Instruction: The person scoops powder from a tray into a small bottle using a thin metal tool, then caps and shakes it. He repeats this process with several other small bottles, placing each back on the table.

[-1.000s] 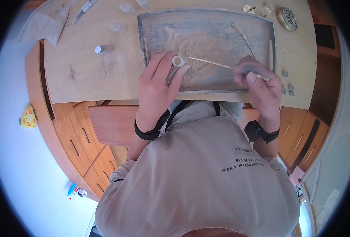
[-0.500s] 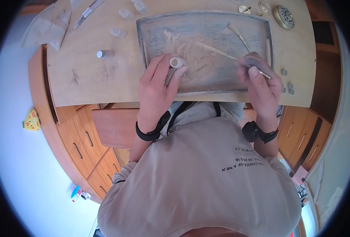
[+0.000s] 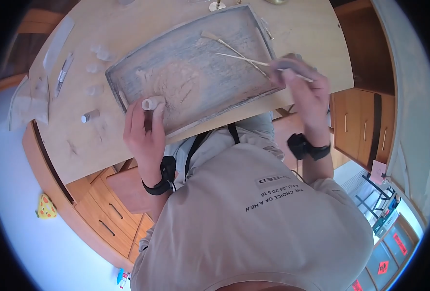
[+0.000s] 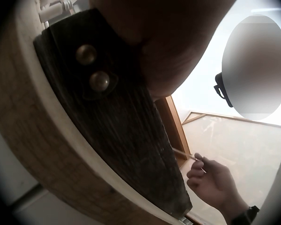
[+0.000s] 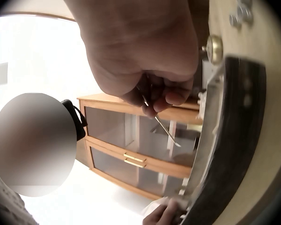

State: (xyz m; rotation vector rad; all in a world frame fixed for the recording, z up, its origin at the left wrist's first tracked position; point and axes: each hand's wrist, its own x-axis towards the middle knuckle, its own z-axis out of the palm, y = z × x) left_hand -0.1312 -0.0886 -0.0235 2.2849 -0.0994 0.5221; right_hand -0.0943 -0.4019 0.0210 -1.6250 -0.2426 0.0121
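In the head view the left hand (image 3: 146, 133) grips a small clear vial (image 3: 150, 104) by its sides, its round mouth facing up, over the near-left edge of a grey wooden tray (image 3: 215, 111). Tan powder (image 3: 176, 82) lies spread in the tray. The right hand (image 3: 306, 94), above the tray's right end, pinches a thin stick-like tool (image 3: 244, 58) that points left over the tray. A brush (image 3: 232, 49) lies in the tray beneath that tool. In the right wrist view the fingers curl round the thin tool (image 5: 167, 131).
A capped vial (image 3: 90, 116) lies left of the tray, with several clear vials (image 3: 94, 90) behind it. A pen (image 3: 64, 75) and a plastic bag (image 3: 29, 104) are at the far left. A metal piece (image 3: 217, 6) stands beyond the tray.
The head view has turned, so tray and table appear tilted and shifted left. The tool's tip is away from the vial's mouth, where it was earlier. Both hands keep their holds.
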